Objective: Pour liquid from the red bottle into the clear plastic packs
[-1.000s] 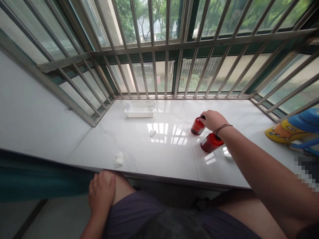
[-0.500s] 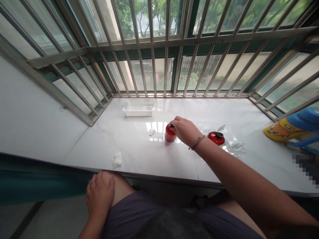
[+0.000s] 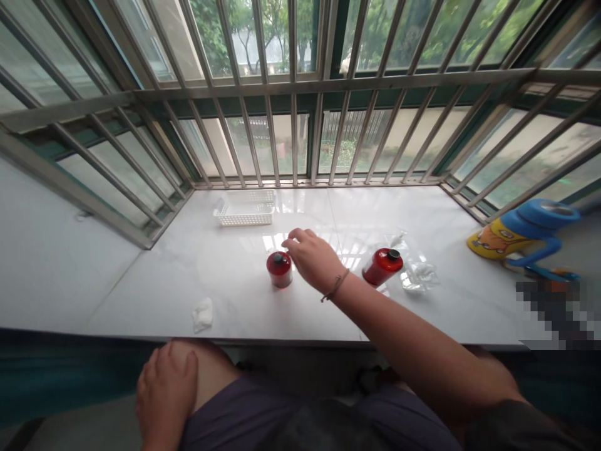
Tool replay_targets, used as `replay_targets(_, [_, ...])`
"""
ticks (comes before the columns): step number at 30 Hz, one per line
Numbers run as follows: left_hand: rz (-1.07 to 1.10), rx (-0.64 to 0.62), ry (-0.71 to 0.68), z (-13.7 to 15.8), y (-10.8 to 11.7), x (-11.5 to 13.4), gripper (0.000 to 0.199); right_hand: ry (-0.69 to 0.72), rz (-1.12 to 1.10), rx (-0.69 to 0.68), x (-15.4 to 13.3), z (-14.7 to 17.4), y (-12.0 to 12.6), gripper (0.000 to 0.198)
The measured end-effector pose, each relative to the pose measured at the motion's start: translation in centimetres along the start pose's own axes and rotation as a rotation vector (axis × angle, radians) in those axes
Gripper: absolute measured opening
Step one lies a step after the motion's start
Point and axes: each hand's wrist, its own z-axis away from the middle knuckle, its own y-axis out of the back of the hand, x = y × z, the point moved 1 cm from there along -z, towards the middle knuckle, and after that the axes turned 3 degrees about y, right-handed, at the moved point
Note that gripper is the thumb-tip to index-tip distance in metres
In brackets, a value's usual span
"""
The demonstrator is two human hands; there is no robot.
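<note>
A small red bottle (image 3: 280, 273) with a black cap stands upright on the white marble ledge. My right hand (image 3: 307, 254) is just to its right, fingers bent and slightly apart, the tips close to the bottle's shoulder but not around it. I cannot tell whether they touch it. Right of my wrist, a second red bottle (image 3: 381, 268) with a black cap is partly hidden by my forearm. My left hand (image 3: 166, 391) lies spread over my left knee, holding nothing. A crumpled white tissue (image 3: 203, 314) lies near the ledge's front edge.
A white perforated basket (image 3: 245, 217) sits at the back left. Crumpled clear plastic (image 3: 419, 275) lies behind the second bottle. A blue and yellow drinking bottle (image 3: 519, 232) stands at the right. Metal window bars (image 3: 319, 141) close off the back.
The red bottle has shifted left on the ledge, and my right hand has come off its cap. A small white scrap left of it is out of sight. The view has swung slightly right.
</note>
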Motion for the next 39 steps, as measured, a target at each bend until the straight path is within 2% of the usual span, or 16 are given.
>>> replay_targets(2, [0.014,0.008,-0.007,0.0,0.0,0.0,0.078,-0.091,0.038,0.078,4.4,1.4,1.6,0.034])
replay_targets(4, [0.021,0.012,-0.006,0.0,0.1,0.1,0.078,-0.282,0.151,0.213,10.0,3.4,3.1,0.030])
replay_targets(6, [0.021,0.002,0.007,0.0,0.3,0.3,0.076,-0.498,0.268,0.190,15.9,5.7,4.1,0.026])
replay_targets(8, [0.023,-0.006,0.024,0.0,0.5,0.5,0.075,-0.614,0.298,0.149,20.7,8.1,4.4,0.030])
replay_targets(10, [0.023,-0.001,0.029,0.0,0.6,0.6,0.075,-0.668,0.289,0.085,23.9,10.1,4.0,0.032])
replay_targets(13, [0.015,0.009,0.011,0.0,0.5,0.5,0.078,-0.658,0.243,0.016,25.9,12.0,2.5,0.027])
replay_targets(17, [0.001,-0.002,0.011,0.0,0.2,0.2,0.077,-0.627,0.235,0.044,25.7,12.6,1.4,0.031])
replay_targets(21, [-0.002,-0.013,0.021,0.0,0.0,0.0,0.074,-0.613,0.260,0.122,24.0,11.5,2.9,0.024])
replay_targets(24, [-0.001,0.000,0.005,0.0,-0.1,0.0,0.075,-0.567,0.253,0.189,21.2,10.1,5.2,0.033])
replay_targets(26, [-0.004,0.013,-0.010,0.0,-0.2,-0.1,0.076,-0.489,0.210,0.283,18.6,9.0,6.5,0.033])
replay_targets(29, [-0.007,0.016,-0.013,0.0,-0.2,-0.1,0.075,-0.402,0.148,0.282,14.4,7.6,6.9,0.029])
replay_targets(31, [0.000,0.014,-0.009,0.0,-0.2,-0.1,0.074,-0.382,0.109,0.202,11.9,7.0,5.8,0.025])
replay_targets(34, [0.009,0.009,0.004,0.2,0.1,0.2,0.073,-0.346,-0.030,0.094,8.8,7.2,2.7,0.021])
replay_targets(39, [0.006,-0.005,0.034,0.4,0.5,0.5,0.071,-0.325,-0.146,0.052,5.3,9.4,-2.4,0.014])
